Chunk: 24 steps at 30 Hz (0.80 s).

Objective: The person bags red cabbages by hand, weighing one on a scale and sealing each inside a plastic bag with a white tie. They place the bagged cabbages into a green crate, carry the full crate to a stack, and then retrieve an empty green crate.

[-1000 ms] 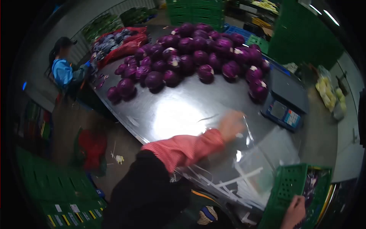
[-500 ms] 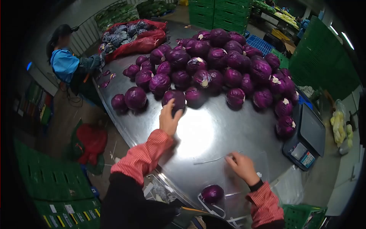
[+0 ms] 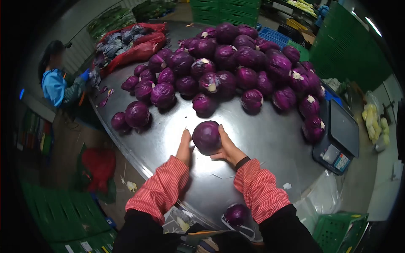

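Observation:
A round purple cabbage (image 3: 206, 137) is between my hands above the metal table (image 3: 168, 135). My right hand (image 3: 228, 147) grips its right side, thumb on top and fingers below. On the cabbage's left, my left hand (image 3: 184, 147) is held upright with a small gap to it, its fingers extended and holding nothing. A large pile of purple cabbages (image 3: 246, 78) lies beyond my hands. Near my body, another purple cabbage (image 3: 236, 214) rests at the table's near edge.
At the right stands a scale (image 3: 337, 139). A red net sack (image 3: 137, 52) of cabbages lies at the back left, with a co-worker (image 3: 57, 86) beside it. Green crates (image 3: 225, 12) stand behind the table, and another green crate (image 3: 339, 230) is at the lower right.
The cabbage under my left hand has come nearer, away from the pile. My right hand has moved up and left and taken hold of it. My left hand has shifted to its left side.

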{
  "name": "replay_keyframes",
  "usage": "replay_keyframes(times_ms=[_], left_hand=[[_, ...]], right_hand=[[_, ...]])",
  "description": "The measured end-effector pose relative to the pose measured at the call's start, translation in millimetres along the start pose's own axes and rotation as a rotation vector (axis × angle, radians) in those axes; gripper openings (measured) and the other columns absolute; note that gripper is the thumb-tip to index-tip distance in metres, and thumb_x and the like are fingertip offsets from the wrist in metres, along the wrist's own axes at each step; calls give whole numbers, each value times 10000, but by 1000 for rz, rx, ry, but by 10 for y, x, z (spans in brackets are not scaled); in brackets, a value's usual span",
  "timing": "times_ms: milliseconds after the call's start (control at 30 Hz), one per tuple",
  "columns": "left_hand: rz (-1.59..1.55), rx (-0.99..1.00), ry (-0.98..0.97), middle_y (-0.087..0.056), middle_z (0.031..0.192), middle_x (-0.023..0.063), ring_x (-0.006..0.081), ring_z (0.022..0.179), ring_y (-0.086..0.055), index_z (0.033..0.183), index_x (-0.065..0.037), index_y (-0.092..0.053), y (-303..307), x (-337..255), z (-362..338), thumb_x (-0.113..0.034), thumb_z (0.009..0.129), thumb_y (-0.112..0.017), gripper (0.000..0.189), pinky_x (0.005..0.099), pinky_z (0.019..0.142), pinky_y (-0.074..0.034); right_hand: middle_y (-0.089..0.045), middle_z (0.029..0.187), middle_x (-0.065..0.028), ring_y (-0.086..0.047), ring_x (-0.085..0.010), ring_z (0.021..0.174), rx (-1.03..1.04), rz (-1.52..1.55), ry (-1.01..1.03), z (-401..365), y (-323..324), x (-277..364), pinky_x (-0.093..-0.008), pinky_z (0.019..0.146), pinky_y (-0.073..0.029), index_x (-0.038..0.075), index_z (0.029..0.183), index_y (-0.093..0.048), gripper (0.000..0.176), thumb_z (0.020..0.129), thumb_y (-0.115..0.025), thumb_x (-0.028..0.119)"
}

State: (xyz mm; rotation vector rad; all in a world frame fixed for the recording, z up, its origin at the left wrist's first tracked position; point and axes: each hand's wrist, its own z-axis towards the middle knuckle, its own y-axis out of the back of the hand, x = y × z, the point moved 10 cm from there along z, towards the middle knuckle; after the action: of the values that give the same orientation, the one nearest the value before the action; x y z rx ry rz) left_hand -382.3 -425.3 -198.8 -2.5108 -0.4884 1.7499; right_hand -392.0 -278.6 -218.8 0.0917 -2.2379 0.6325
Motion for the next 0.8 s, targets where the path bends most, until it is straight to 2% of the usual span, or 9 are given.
replay_keyframes(times_ms=[67,133,200,333,433,533,667,767,800], left_hand=[[159,141,-90,-185,1506,93,268,1389,-185,1478,-197,-194,-333,93,-155,-575,940,-371,681,515,1092,-178],[79,165,-98,-199,1465,145,285,1371,-226,1472,-58,-173,-594,-5,-482,-491,970,-377,694,384,1125,-217],[132,395,-140,-208,1482,105,264,1383,-202,1480,-148,-183,-1007,-66,-901,-534,969,-331,657,507,1084,-263],[262,750,-114,-349,1383,133,266,1323,-335,1444,-109,-273,-1896,-68,-1758,-389,989,-381,546,464,1032,-369],[222,773,74,-577,1068,85,189,1035,-561,1274,-39,-499,-2402,291,-2102,-181,936,-551,371,322,863,-479],[376,880,219,-612,936,60,148,778,-582,1054,-63,-603,-2900,897,-2627,-189,910,-588,193,279,686,-487],[870,1051,-104,-568,822,89,189,701,-547,982,-16,-594,-3286,1794,-3510,-239,822,-672,284,299,644,-467],[1086,777,-685,-550,899,139,294,793,-561,980,-29,-581,-3071,2270,-3480,-247,766,-704,329,382,722,-478],[1175,780,-644,-536,982,160,353,897,-548,985,-36,-570,-3060,2187,-3514,-212,766,-698,309,424,783,-466]], right_hand=[[-426,1348,-204,-504,-375,1194,-2,42,41,-225,12,30,-520,875,-496,165,1441,-196,790,881,-336,704],[-399,1384,-187,-471,-369,1232,25,162,80,-535,138,-27,-559,914,-464,162,1427,-229,774,880,-379,689],[-387,1398,-193,-447,-365,1254,102,335,148,-958,374,-65,-576,921,-451,157,1417,-265,760,879,-413,674],[-410,1394,-171,-462,-331,1248,-37,561,356,-2228,1031,-334,-571,960,-425,153,1390,-352,705,866,-546,583],[-444,1370,-163,-470,-309,1249,-134,770,526,-3272,1497,-891,-554,1004,-409,139,1369,-395,654,866,-581,514],[-446,1370,-152,-470,-321,1248,-337,927,676,-4369,1671,-1525,-555,1019,-394,135,1374,-403,663,879,-500,565],[-434,1375,-160,-442,-343,1266,-530,983,770,-5350,1591,-2251,-562,1030,-375,128,1373,-404,680,884,-417,599],[-419,1389,-160,-438,-353,1261,-576,1126,751,-5601,1482,-2808,-563,1011,-384,117,1375,-401,703,873,-436,607],[-417,1390,-160,-437,-354,1260,-563,1174,744,-5656,1450,-2926,-562,1006,-388,114,1376,-401,710,870,-441,611]])
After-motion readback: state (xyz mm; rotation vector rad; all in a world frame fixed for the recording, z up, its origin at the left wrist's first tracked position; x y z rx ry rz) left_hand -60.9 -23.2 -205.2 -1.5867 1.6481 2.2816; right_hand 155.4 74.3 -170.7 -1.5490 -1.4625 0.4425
